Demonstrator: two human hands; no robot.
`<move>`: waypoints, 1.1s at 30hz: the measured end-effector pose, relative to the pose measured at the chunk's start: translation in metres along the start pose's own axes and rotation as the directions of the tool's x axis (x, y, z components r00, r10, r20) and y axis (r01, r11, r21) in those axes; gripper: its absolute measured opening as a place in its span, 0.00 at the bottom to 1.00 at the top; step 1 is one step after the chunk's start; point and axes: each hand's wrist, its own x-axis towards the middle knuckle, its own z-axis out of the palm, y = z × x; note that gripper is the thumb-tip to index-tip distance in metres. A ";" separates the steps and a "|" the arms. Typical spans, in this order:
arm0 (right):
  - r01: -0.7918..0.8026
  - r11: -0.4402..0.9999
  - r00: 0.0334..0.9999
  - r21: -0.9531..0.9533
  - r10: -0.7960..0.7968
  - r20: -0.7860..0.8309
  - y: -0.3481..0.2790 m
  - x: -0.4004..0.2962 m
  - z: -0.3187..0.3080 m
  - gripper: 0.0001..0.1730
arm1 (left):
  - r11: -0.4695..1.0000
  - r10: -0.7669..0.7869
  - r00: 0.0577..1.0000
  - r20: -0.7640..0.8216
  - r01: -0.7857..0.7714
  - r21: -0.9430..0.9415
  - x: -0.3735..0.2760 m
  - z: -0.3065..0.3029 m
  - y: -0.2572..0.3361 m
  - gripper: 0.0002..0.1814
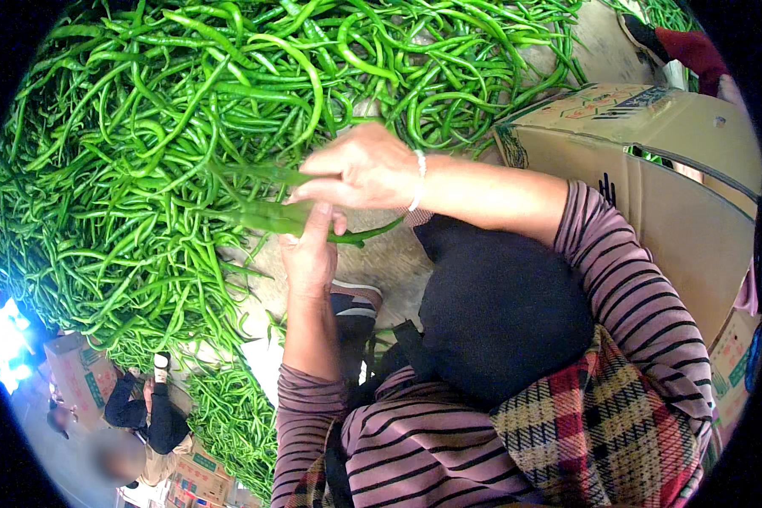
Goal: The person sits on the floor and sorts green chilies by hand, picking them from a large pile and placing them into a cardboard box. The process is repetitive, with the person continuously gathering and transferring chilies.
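Note:
Long green chili peppers lie in a large heap (165, 146) before me. My left hand (311, 257) is closed around a small bunch of green peppers (273, 218), their blurred ends pointing left over the heap; a curved pepper (371, 235) sticks out on the other side. Just above it is my right hand (368, 170), wearing a pale bracelet, with thumb and fingers pinching one or more blurred green peppers (267, 173). The hands nearly touch, and their exact contact is blurred.
A large cardboard box (559, 152) stands at the right, flaps open. Another person (146, 413) sits at lower left beside a smaller pepper heap (235, 406) and cartons (197, 476). A person's dark red sleeve or trouser leg (692, 54) shows at upper right.

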 end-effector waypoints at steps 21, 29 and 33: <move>-0.149 0.574 0.969 -0.805 0.248 -0.002 0.121 -0.043 -0.023 0.11 | 0.922 -0.162 0.952 -0.259 0.240 0.304 0.007 -0.034 -0.026 0.10; 0.067 0.998 0.997 0.016 -0.068 0.034 0.014 -0.001 0.008 0.07 | 0.997 -0.034 0.997 -0.076 0.029 -0.065 0.004 -0.025 -0.007 0.11; -0.299 0.772 0.944 0.561 0.324 0.058 0.024 -0.011 0.026 0.08 | 0.989 -0.145 0.989 0.043 0.143 0.037 0.010 -0.018 -0.011 0.14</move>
